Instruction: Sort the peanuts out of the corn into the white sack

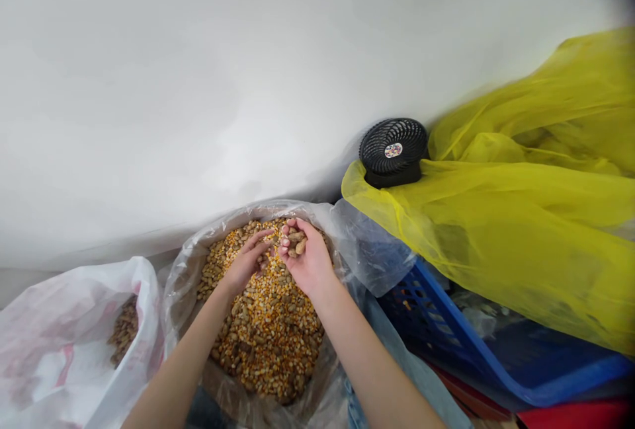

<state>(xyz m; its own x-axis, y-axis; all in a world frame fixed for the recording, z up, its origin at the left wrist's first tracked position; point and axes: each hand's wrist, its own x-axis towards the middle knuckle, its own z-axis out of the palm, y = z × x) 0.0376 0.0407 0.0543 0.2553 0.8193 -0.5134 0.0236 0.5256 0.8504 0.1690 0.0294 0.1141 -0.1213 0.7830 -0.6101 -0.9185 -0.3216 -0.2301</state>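
Observation:
A clear plastic bag (184,283) stands open in front of me, filled with corn kernels (278,323) mixed with unshelled peanuts. Over the far part of the mix, my right hand (310,257) is cupped with its fingers curled around several peanuts (297,242). Just to its left is my left hand (247,260), its fingers slightly bent and apart above the kernels. I see nothing held in it, though its palm side is partly hidden.
At left, a white plastic bag (89,290) holds more peanuts (124,330). A blue plastic basket (446,323) stands at right under yellow mesh fabric (520,217). A small black fan (394,151) rests by the white wall (198,85).

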